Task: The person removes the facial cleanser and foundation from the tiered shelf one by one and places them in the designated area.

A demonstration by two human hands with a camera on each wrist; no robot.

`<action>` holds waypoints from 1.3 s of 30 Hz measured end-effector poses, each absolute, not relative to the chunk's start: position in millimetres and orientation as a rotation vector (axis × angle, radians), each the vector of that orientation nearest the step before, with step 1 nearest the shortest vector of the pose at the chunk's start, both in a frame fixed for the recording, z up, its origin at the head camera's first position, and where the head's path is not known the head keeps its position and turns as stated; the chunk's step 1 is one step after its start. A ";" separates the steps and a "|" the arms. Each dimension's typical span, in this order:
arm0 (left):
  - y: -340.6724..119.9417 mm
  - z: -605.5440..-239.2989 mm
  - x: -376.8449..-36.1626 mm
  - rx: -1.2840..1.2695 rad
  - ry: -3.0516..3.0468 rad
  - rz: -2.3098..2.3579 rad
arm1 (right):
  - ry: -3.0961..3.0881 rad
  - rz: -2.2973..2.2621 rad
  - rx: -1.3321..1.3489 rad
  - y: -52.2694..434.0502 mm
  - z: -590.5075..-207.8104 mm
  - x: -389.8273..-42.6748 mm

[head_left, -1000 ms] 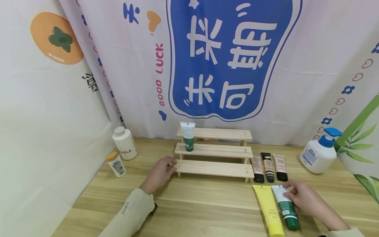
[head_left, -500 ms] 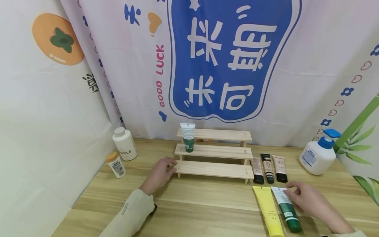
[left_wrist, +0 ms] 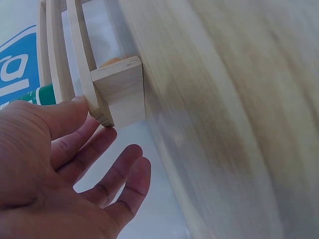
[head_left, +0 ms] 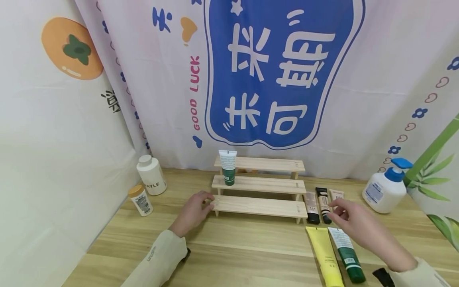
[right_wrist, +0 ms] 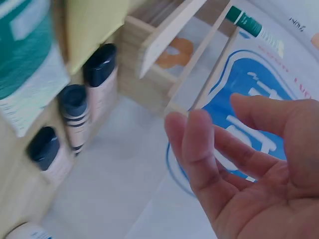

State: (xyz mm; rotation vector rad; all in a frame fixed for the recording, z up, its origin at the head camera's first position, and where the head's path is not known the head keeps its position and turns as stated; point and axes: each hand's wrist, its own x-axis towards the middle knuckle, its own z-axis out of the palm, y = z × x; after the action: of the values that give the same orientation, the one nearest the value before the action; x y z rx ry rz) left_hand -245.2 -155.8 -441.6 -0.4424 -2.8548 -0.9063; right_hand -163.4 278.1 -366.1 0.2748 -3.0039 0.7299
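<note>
Far to the left of my left hand [head_left: 193, 212] stand a small bottle with a tan cap [head_left: 140, 199] and a bigger white bottle [head_left: 152, 174]. My left hand rests on the table [head_left: 251, 247] with its fingers loose and a little spread. My thumb touches the left end of the bottom step of the wooden rack [head_left: 259, 205]. Up behind that hand, a green and white tube [head_left: 227, 167] stands on the middle step.

To the right of the rack, my right hand [head_left: 349, 219] floats over three small tubes [head_left: 324, 204] that lie side by side. Its fingers are loose and apart, and it holds nothing. Just under that hand lie a yellow tube [head_left: 324, 255] and a green tube [head_left: 346, 254], flat on the table. Far to the right of my right hand stands a white pump bottle [head_left: 385, 188] with a blue top.
</note>
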 end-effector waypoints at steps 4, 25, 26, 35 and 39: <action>-156.2 -441.9 -245.1 -0.445 -2.854 -0.915 | -2.900 0.714 0.358 262.3 -356.7 -169.4; -156.9 -440.9 -243.5 -0.452 -2.855 -0.930 | -2.538 0.825 0.749 184.9 -347.3 -218.1; -156.9 -440.5 -243.4 -0.450 -2.856 -0.933 | -2.538 0.828 0.757 181.5 -347.8 -219.8; -156.8 -440.0 -244.2 -0.450 -2.862 -0.929 | -2.494 0.923 0.811 148.6 -356.0 -238.5; -156.8 -440.8 -245.2 -0.453 -2.861 -0.924 | -2.464 0.923 0.836 134.1 -358.4 -247.0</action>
State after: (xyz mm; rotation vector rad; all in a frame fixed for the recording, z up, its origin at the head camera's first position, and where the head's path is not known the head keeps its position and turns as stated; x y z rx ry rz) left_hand -245.2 -156.8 -440.8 -0.4529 -2.8613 -0.9242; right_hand -247.0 134.1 -358.4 0.8358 -2.4643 0.9226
